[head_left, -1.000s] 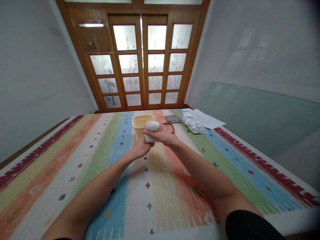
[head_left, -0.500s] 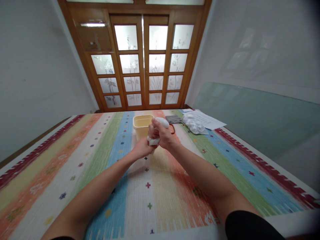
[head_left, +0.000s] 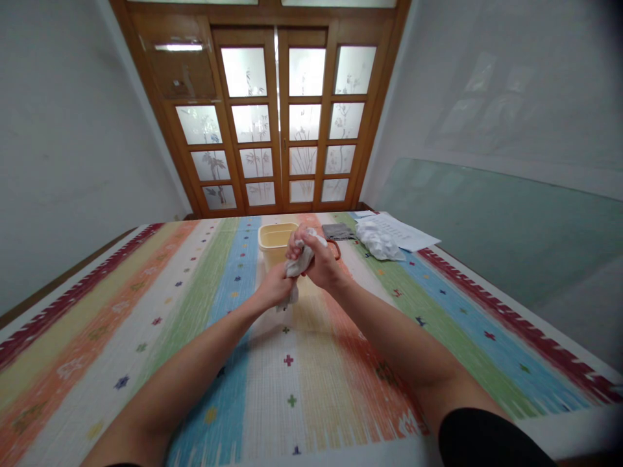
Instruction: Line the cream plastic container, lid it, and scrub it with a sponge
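A crumpled white cloth (head_left: 302, 259) is bunched between my two hands above the table. My left hand (head_left: 277, 284) is closed around its lower part, and a loose end hangs beneath that hand. My right hand (head_left: 318, 263) grips the upper part, higher and to the right. Just behind and left of the hands stands a pale yellow bin (head_left: 275, 241), its rim open at the top and its lower side partly covered by my left hand. An orange-brown loop (head_left: 335, 249) shows partly behind my right hand.
A folded grey cloth (head_left: 338, 231) lies right of the bin. Beside it sit a crumpled white bundle (head_left: 378, 241) and printed paper sheets (head_left: 406, 233). A striped cloth (head_left: 204, 285) covers the table. Wooden doors (head_left: 277, 130) stand beyond it.
The white cloth has shifted in my hands and a loose end now hangs below my left hand. My right hand's fingers have changed their hold. The things on the table stay put.
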`<state>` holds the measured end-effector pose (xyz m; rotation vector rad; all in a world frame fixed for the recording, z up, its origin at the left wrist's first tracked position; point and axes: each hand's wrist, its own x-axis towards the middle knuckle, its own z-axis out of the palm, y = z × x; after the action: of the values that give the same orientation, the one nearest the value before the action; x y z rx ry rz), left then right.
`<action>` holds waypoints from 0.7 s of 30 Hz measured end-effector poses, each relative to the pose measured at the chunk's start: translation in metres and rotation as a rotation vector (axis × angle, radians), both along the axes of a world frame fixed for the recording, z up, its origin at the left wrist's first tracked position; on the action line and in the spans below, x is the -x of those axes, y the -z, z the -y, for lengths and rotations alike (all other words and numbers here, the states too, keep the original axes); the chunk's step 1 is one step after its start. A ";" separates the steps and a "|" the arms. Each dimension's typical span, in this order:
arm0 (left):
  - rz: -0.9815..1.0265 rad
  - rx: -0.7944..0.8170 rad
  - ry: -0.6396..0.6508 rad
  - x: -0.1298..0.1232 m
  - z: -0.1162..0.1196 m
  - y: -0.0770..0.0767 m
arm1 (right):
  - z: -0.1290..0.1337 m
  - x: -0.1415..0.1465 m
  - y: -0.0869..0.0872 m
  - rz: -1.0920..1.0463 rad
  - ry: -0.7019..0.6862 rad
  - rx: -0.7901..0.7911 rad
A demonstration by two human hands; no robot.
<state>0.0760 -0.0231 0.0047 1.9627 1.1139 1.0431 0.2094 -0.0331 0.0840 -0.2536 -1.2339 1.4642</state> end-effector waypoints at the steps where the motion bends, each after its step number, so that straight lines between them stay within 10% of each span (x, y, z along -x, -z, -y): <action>1: -0.034 -0.032 -0.015 0.002 -0.001 0.000 | -0.001 -0.002 -0.002 -0.009 -0.011 0.003; 7: -0.270 -0.046 -0.075 0.006 0.005 -0.004 | -0.003 -0.005 -0.006 0.090 0.007 0.058; 21: -0.002 0.161 0.056 -0.005 0.007 -0.003 | 0.001 0.007 0.011 0.152 -0.021 -0.047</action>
<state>0.0806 -0.0304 0.0081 1.8572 1.1020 0.8942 0.2021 -0.0342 0.0728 -0.3264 -1.3953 1.4538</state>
